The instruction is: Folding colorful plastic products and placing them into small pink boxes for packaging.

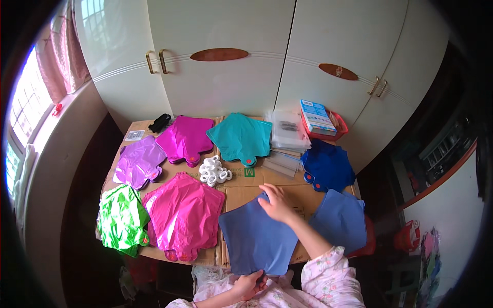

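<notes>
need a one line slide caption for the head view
Left hand at the lower edge, right hand at the top of a grayish-blue sheet, with shiny colored sheets lying on cardboard.

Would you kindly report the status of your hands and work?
Left hand gripping near edge of slate-blue foil balloon. Right hand at its far corner, hold unclear. White rings piled beyond.

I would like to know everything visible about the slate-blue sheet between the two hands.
The slate-blue sheet is thin, smooth and dull, perhaps plastic or foil, with blunt corners like a star. It lies mostly flat on the cardboard, right of the bright pink foil pile, its lower end reaching over the near edge. The left hand grips that end; the right hand is at its top corner.
</notes>
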The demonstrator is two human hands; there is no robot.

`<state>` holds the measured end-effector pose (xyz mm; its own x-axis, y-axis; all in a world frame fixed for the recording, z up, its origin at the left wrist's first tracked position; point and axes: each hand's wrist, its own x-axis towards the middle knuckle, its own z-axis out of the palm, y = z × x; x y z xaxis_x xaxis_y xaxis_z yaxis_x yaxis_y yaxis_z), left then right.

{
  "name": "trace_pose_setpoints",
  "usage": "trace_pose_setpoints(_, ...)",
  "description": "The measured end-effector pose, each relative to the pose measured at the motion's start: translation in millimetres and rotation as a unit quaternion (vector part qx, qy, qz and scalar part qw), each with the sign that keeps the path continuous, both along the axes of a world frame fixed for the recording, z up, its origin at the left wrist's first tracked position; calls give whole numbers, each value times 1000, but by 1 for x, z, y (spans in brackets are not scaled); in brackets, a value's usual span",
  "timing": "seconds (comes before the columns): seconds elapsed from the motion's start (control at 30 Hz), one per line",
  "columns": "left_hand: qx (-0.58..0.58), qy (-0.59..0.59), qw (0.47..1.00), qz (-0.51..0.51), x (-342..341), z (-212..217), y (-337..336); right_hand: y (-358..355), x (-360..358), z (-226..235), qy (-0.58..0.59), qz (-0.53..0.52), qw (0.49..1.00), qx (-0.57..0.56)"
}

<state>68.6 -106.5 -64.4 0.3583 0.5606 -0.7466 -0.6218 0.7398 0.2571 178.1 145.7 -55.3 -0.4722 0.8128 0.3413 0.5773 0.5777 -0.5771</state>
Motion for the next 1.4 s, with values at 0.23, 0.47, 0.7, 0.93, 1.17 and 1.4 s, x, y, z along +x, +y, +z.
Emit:
trace_pose_setpoints(0.23,47,46,997,-33,-2,-25,-14,37,-11,57,-119,83,939,-312)
trace_pose_setpoints(0.47,-60,-111,992,-4,-12,-1,-1,44,-11,50,-201,49,939,-275)
trace_pose_setpoints(0.7,-103,-196,975,23,-18,-1,7,42,-13,49,-204,27,940,-272)
trace_pose_setpoints(0.93,-85,-292,953,18,-19,-2,7,44,-3,45,-127,62,957,-254)
trace_pose_setpoints(1.17,-73,-220,973,-11,-11,30,36,62,-5,47,-156,36,975,-157)
trace_pose_setpoints(1.4,-69,-223,972,8,-7,22,75,85,-9,27,-174,12,983,-48)
